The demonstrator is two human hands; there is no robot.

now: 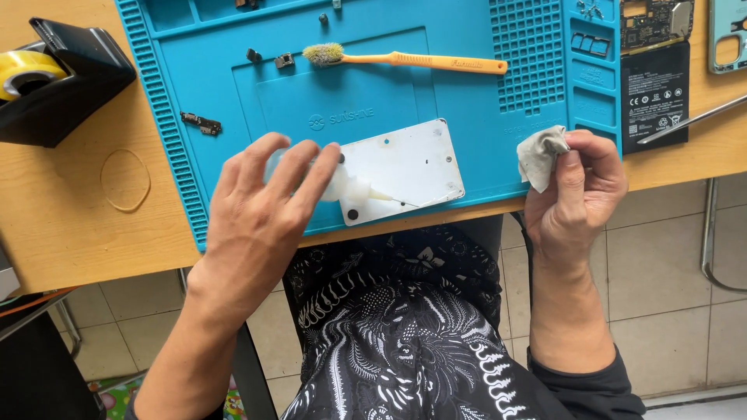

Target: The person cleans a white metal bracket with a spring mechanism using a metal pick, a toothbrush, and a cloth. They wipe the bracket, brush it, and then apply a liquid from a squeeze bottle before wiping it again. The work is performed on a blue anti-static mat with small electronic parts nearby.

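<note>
A single camera sits on the person's head and looks steeply down, close over the worktop edge. It faces forward across the blue mat, taking in lap and floor below.

Orange plastic toothbrush on blue silicone mat; black tape dispenser and thin rubber band on wooden counter.

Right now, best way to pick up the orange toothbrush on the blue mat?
Probably grip the orange toothbrush mid-handle, coming from above with fingers across it. It lies flat, the handle running left to right, bristles at the left end, and the blue mat around the handle is open. Both hands are away from it.
</note>
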